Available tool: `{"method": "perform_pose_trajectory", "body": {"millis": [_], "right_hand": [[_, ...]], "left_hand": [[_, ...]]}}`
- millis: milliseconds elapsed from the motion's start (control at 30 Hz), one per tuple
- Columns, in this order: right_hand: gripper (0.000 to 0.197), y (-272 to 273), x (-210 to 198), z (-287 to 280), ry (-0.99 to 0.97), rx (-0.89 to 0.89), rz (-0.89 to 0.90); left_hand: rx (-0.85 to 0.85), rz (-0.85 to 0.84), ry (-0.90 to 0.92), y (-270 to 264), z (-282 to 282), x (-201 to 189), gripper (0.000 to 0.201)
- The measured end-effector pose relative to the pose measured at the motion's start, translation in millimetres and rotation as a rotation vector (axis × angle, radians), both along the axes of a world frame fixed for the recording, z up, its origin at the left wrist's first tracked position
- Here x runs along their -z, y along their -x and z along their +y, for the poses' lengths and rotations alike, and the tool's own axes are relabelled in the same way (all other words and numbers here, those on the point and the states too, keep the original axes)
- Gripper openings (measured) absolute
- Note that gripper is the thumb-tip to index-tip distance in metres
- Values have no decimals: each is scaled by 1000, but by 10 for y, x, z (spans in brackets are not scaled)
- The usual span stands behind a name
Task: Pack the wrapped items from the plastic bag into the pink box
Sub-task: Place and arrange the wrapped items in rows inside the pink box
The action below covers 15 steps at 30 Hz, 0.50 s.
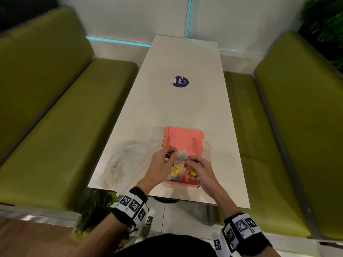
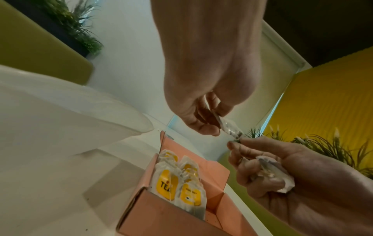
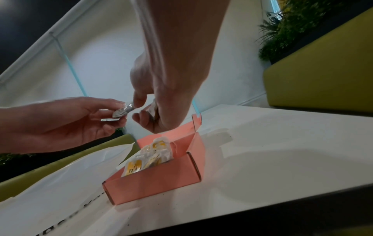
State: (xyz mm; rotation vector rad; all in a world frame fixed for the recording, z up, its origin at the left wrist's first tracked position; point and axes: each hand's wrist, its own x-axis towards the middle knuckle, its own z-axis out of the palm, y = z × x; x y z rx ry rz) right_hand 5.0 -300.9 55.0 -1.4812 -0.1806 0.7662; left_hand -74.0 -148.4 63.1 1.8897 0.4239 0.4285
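"ClayG" on round purple sticker point(image 1: 181, 82) on table point(image 1: 185, 112); "TEA" on yellow-labelled packet point(image 2: 166, 185) in pink box point(image 2: 161, 215)

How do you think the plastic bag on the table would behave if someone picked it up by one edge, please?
The plastic bag would probably droop: it is thin, translucent and lies crumpled. It looks light, so a push may simply slide or bunch it on the smooth table. Whether anything is left inside, which might spill out, is unclear.

white table point(image 1: 185, 108) | on it: pink box point(image 1: 182, 138), plastic bag point(image 1: 126, 160), round sticker point(image 1: 181, 82)
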Motion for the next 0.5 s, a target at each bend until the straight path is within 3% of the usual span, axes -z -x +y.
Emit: {"method": "perform_pose_trajectory", "body": {"millis": [100, 267, 400, 500], "right_hand": [[14, -47, -26, 2, 0, 48, -19], [5, -135, -83, 36, 72, -73, -190], [4, -189, -39, 19, 52, -10, -171], [5, -210, -27, -18, 85, -94, -224]], "left_hand": [[-1, 19, 30, -1, 7, 6, 13], [97, 60, 29, 0, 7, 9, 13], [49, 25, 174, 6, -24, -34, 18], [-21, -51, 160, -15, -56, -72, 9]]}}
